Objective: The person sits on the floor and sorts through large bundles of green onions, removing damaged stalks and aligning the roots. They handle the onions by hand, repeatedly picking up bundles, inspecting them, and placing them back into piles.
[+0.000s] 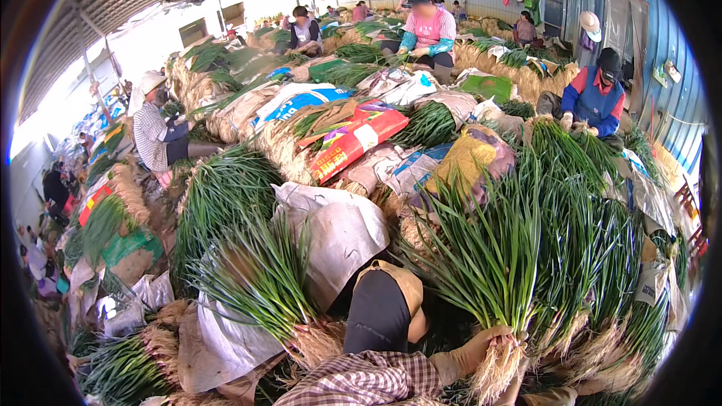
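My left hand (486,345), in a checked sleeve and what looks like a pale glove, grips a bunch of green onions (496,270) just above the roots. The long leaves fan upward, and the pale stringy roots (496,369) hang below my fingers. Part of my right hand (514,384) shows at the bottom edge beside those roots; the bunch hides much of it, so its grip is unclear. Left of my dark-clad knee (378,310), another onion bunch (265,282) leans on a white woven sack (231,344), roots towards me.
More onions (592,248) stand packed along my right. A white sack (333,237), a red printed sack (361,138) and a yellow one (465,160) cover heaps ahead. Co-workers sit among the piles: one at right (595,96), one at left (152,129), one ahead (428,34).
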Tool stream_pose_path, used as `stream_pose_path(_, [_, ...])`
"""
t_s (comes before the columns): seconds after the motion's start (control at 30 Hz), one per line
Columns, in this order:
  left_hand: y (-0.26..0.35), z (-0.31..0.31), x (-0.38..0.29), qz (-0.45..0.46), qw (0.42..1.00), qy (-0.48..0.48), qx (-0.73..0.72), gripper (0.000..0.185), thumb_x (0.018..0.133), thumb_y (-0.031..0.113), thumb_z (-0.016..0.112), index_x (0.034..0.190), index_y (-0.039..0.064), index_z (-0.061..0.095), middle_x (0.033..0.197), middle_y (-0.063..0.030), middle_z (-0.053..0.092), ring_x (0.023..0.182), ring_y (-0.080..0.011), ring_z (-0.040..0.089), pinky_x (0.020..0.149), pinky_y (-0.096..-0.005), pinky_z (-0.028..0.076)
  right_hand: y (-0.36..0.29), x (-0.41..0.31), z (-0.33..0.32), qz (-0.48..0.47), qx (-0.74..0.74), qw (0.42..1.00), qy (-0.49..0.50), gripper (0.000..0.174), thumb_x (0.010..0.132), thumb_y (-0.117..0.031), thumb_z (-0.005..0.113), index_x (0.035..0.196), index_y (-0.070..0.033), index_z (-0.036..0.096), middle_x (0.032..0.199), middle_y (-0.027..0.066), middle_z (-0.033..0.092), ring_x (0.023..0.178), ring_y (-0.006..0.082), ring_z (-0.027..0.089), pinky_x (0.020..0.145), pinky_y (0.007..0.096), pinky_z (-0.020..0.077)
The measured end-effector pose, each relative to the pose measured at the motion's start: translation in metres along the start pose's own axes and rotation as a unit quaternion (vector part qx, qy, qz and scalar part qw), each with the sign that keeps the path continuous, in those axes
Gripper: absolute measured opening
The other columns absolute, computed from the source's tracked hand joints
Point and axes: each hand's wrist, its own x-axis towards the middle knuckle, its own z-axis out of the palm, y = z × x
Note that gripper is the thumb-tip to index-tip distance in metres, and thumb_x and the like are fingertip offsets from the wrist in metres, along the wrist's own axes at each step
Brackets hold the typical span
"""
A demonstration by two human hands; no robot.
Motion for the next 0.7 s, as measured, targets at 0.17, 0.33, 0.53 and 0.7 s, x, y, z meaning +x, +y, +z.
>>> stream_pose_path(0.17, [-0.006, 0.006, -0.002, -0.015, 0.991, 0.116, 0.059, 0.019, 0.087, 0.021, 0.059, 0.076, 0.006, 0.058, 0.066, -0.0009, 0.057, 0.057, -0.0113, 0.053, 0.060, -0.0252, 0.048, -0.004, -0.017, 0.008, -0.150, -0.429, 0.889, -0.058, 0.052, 0.089, -0.017, 0.042, 0.135, 0.008, 0.037, 0.135, 0.0295, 0.041, 0.125, 0.0411, 0.039, 0.105, 0.0487, 0.0342])
stream_pose_path(0.33, [-0.003, 0.025, 0.002, -0.026, 0.998, 0.058, 0.002, 0.020, 0.087, 0.020, 0.057, 0.081, 0.002, 0.061, 0.082, -0.0107, 0.064, 0.080, -0.0224, 0.062, 0.083, -0.0360, 0.051, 0.031, -0.039, 0.008, 0.083, 0.084, 0.992, -0.042, 0.047, 0.094, -0.021, 0.042, 0.134, 0.004, 0.040, 0.127, 0.0230, 0.049, 0.113, 0.0305, 0.047, 0.097, 0.0408, 0.0397])
stream_pose_path(0.53, [0.034, 0.072, -0.014, 0.071, 0.996, 0.021, 0.046, 0.021, 0.086, 0.025, 0.062, 0.086, 0.004, 0.061, 0.089, -0.0089, 0.065, 0.083, -0.0217, 0.063, 0.080, -0.0366, 0.053, 0.070, -0.074, 0.001, 0.134, 0.345, 0.929, 0.008, 0.042, 0.099, -0.026, 0.042, 0.132, 0.000, 0.043, 0.118, 0.0151, 0.058, 0.099, 0.0178, 0.055, 0.087, 0.0314, 0.0464])
stream_pose_path(0.7, [0.055, 0.143, -0.025, 0.037, 0.998, -0.047, -0.022, 0.026, 0.084, 0.023, 0.063, 0.094, -0.001, 0.064, 0.085, -0.0088, 0.067, 0.077, -0.0233, 0.066, 0.074, -0.0359, 0.055, 0.081, -0.059, -0.028, 0.160, 0.369, 0.910, 0.099, 0.038, 0.098, -0.023, 0.045, 0.129, -0.001, 0.047, 0.115, 0.0134, 0.061, 0.095, 0.0164, 0.058, 0.083, 0.0296, 0.0479])
